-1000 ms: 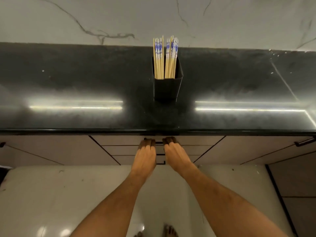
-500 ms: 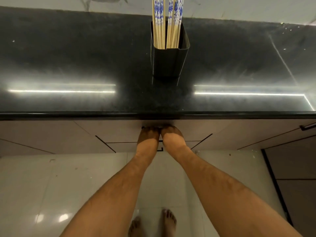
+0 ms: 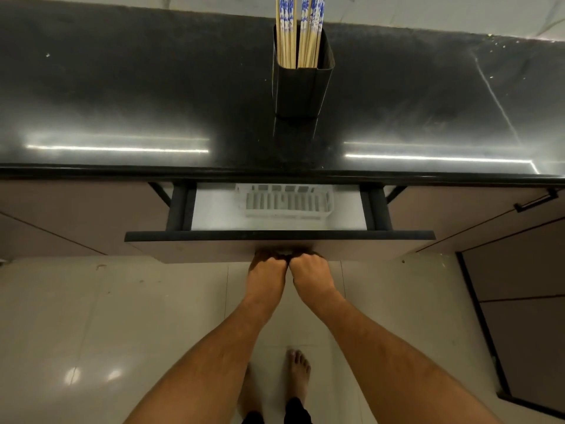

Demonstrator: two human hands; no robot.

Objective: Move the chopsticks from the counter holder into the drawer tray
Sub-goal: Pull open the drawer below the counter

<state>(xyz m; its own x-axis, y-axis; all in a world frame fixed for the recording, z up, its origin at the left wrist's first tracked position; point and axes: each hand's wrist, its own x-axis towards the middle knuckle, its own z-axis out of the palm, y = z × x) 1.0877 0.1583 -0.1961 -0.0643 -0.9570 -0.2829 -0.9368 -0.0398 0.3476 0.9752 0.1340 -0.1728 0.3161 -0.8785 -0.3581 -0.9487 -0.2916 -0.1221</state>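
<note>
1. At the far left the dark counter (image 3: pixel 122 96) lies bare, with only a strip of light glinting on it; nothing there is in the way.
2. The drawer (image 3: pixel 279 235) stands part-way out below the counter edge. Its pale floor shows, and the white slotted tray (image 3: pixel 287 203) sits toward the back, its rear part under the counter lip.
3. The left hand (image 3: pixel 267 270) is curled into a fist on the middle of the drawer front. The handle itself is hidden under the fingers, so the grip on it is a judgement, not a thing seen.
4. The right hand (image 3: pixel 310 270) is clenched in the same way just beside the left, knuckles nearly touching.
5. Step in hand, as I judge it: drawing the drawer out. To do it well, pull straight back with both hands evenly so that it does not skew on its runners, and go on until the whole tray is clear of the counter lip.
6. The chopsticks (image 3: pixel 299 29) stand upright in two bunches in the black holder (image 3: pixel 301 87) on the counter, directly behind the drawer; none has gone to the tray yet.
7. At the right, another cabinet handle (image 3: pixel 535 201) stands well apart.
</note>
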